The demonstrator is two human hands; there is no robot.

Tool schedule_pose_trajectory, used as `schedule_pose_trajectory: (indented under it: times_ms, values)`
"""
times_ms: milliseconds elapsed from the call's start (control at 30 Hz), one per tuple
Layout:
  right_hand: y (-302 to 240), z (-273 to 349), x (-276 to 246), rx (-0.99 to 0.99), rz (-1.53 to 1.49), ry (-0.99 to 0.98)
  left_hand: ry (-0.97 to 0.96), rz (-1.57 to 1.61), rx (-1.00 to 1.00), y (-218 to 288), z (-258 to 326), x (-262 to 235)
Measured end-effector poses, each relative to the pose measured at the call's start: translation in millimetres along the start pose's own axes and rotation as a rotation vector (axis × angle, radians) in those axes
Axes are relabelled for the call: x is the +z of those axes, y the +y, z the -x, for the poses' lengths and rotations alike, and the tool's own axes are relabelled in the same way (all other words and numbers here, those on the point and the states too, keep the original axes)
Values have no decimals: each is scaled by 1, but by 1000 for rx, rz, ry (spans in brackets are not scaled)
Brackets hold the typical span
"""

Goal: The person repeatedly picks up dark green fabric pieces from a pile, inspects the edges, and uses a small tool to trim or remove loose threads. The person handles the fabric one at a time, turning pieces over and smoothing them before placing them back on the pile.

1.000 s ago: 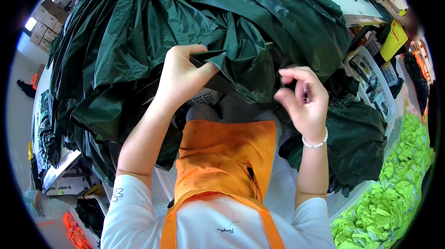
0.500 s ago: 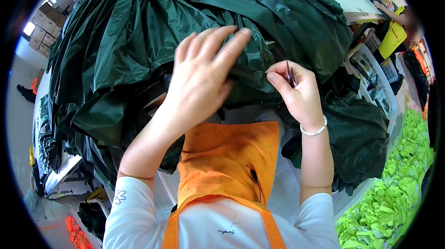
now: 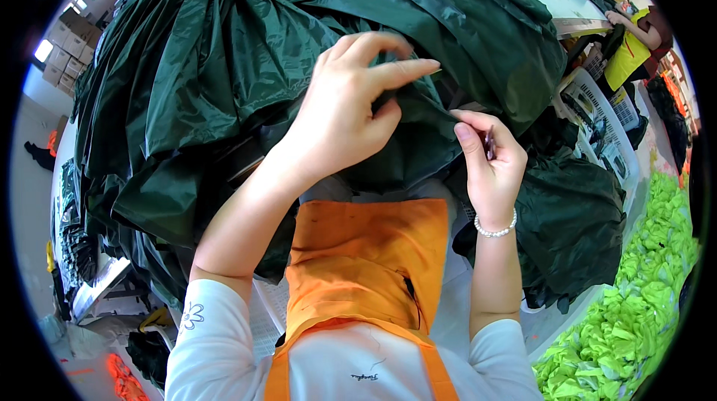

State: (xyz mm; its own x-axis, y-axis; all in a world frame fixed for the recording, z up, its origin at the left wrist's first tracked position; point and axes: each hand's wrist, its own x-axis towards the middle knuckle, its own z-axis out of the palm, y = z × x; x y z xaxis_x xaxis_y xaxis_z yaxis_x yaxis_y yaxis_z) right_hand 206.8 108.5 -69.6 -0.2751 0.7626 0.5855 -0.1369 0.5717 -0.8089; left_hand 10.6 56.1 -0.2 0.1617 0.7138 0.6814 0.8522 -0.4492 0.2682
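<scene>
In the head view, read as a clock: pinches an edge of green cloth (image 3: 418, 147) near 2 o'clock of centre, with thumb and forefinger of the right hand (image 3: 491, 175) closed to a narrow grip. Holds a small dark tool (image 3: 490, 144) in the same palm, mostly hidden by the curled fingers, too little visible to name for certain. Reaches over the folds at 12 o'clock with the left hand (image 3: 347, 95), partly blurred, with thumb and forefinger well apart and around nothing visible. Faces a glossy green heap (image 3: 209, 65) spread from 10 to 1 o'clock, above an orange apron (image 3: 366, 252) at 6.

Looks weakest at the right-hand pinch: could lose the edge through slickness, with so little caught between two fingertips and with the heap's weight dragging from 12 o'clock. Could also nick the material or prick a finger, if sharp-ended, because of a tool tucked so near the held edge. Could take the wrong layer at 12 o'clock, given so many like-coloured folds. Could snag the pale bracelet (image 3: 495, 228) on loose material, close to a second green bundle (image 3: 571, 214) at 3 o'clock. Might knock a white basket (image 3: 614, 121) between 2 and 3 during too wide a pull.
</scene>
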Motion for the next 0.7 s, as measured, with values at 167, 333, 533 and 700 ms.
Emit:
schedule_pose_trajectory:
  times_ms: [167, 333, 533, 700]
  values:
    - [-2, -13, -6, 100, -130, -77, -322, 569, -403, 7, 1, -6]
    - [2, -25, -15, 198, -139, -179, -382, 862, -775, -3, -1, -5]
    - [-14, -22, -14, -316, 467, -126, -355, 894, -878, -4, -4, 2]
    - [-19, -25, -32, -228, 377, -300, -347, 956, -865, -5, -7, 3]
